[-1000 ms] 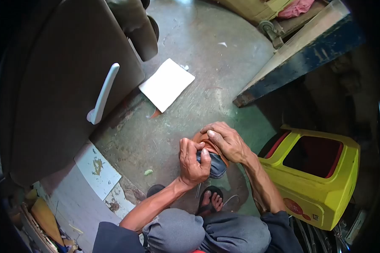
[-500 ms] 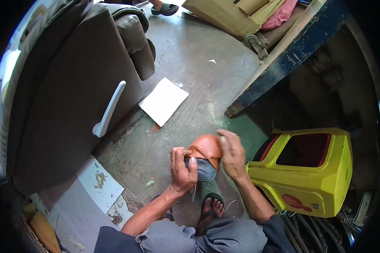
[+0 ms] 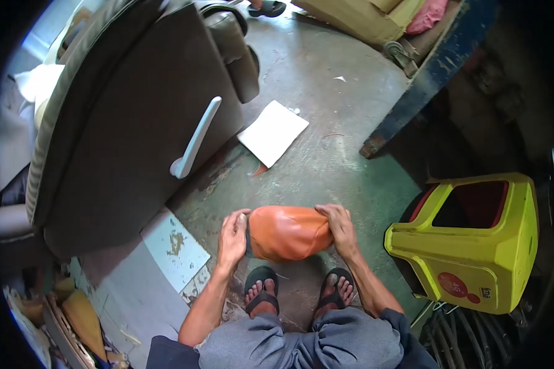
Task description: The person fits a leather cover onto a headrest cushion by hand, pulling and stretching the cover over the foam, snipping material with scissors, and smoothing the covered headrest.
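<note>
Between my two hands is a rounded orange leather-like cover (image 3: 289, 232), glossy on top, with a dark grey edge showing at its left end. My left hand (image 3: 233, 238) grips that left end, thumb along the rim. At the opposite end my right hand (image 3: 341, 230) holds the upper right corner, its fingers curled over the edge. The piece hangs above the floor just beyond my sandalled feet. What lies inside or beneath it is hidden.
A dark recliner (image 3: 135, 135) with a pale lever (image 3: 197, 138) stands on the left. A white sheet (image 3: 274, 133) lies on the floor ahead. To the right are a yellow plastic bin (image 3: 495, 258) and a blue worn beam (image 3: 421, 83). A cardboard box (image 3: 357, 19) is at the back.
The orange cover has turned and spread wider, so its orange face now fills the space between my hands. My left hand moved left to its end; my right hand now grips the other end.
</note>
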A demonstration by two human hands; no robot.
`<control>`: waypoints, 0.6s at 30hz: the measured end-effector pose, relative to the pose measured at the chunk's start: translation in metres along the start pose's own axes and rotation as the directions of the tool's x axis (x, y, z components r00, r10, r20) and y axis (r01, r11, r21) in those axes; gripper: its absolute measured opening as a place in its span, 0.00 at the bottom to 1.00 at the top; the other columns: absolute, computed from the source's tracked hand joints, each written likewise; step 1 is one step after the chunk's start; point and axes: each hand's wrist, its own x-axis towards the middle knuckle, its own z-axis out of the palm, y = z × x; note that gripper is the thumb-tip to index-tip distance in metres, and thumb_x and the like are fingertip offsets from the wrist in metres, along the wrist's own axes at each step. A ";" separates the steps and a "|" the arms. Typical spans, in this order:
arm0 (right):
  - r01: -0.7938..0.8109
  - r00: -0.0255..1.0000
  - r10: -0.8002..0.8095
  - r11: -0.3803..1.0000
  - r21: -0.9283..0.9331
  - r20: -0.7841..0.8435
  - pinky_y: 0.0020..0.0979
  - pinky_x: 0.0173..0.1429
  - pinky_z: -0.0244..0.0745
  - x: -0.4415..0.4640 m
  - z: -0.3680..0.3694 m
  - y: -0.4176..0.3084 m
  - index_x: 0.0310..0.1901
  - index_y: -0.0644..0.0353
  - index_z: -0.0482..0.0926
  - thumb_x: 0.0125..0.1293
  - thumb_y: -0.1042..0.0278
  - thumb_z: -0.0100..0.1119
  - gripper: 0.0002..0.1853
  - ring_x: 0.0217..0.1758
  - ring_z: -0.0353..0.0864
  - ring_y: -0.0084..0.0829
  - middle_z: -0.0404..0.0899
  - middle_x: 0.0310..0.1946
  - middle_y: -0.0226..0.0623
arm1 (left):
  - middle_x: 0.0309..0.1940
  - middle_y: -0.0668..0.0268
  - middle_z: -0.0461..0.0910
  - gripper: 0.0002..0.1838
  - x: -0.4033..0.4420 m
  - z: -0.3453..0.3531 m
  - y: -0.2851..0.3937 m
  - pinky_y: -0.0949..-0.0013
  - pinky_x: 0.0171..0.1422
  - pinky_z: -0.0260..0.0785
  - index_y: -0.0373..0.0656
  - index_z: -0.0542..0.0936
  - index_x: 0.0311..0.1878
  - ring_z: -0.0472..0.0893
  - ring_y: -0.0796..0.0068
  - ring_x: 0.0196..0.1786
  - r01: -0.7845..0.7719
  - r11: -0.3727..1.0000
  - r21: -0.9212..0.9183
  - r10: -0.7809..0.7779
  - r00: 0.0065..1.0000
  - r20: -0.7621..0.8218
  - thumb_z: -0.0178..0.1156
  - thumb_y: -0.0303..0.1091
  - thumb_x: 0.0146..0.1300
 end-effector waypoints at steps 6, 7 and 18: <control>-0.124 0.989 0.137 0.967 -0.222 0.047 0.42 0.69 0.69 -0.091 0.007 -0.044 0.67 0.57 0.81 0.70 0.51 0.66 0.28 0.60 0.74 0.40 0.77 0.54 0.43 | 0.59 0.60 0.82 0.25 -0.014 -0.003 0.005 0.64 0.69 0.68 0.37 0.78 0.64 0.77 0.70 0.62 0.222 0.969 -0.110 -0.206 0.968 0.145 0.53 0.51 0.81; -0.131 0.988 0.145 0.966 -0.223 0.048 0.42 0.69 0.69 -0.093 0.004 -0.044 0.67 0.57 0.81 0.70 0.51 0.66 0.28 0.60 0.74 0.40 0.77 0.54 0.43 | 0.59 0.60 0.82 0.25 -0.016 -0.003 0.009 0.64 0.69 0.68 0.37 0.78 0.64 0.77 0.70 0.62 0.229 0.967 -0.109 -0.212 0.966 0.149 0.53 0.51 0.81; -0.063 0.959 0.029 0.992 0.110 0.281 0.42 0.75 0.67 -0.061 0.048 -0.052 0.74 0.60 0.70 0.74 0.45 0.62 0.35 0.74 0.70 0.43 0.69 0.70 0.54 | 0.78 0.47 0.64 0.33 -0.044 -0.029 0.043 0.50 0.84 0.52 0.43 0.78 0.70 0.60 0.51 0.83 -0.112 0.985 0.130 -0.002 0.750 0.662 0.69 0.50 0.67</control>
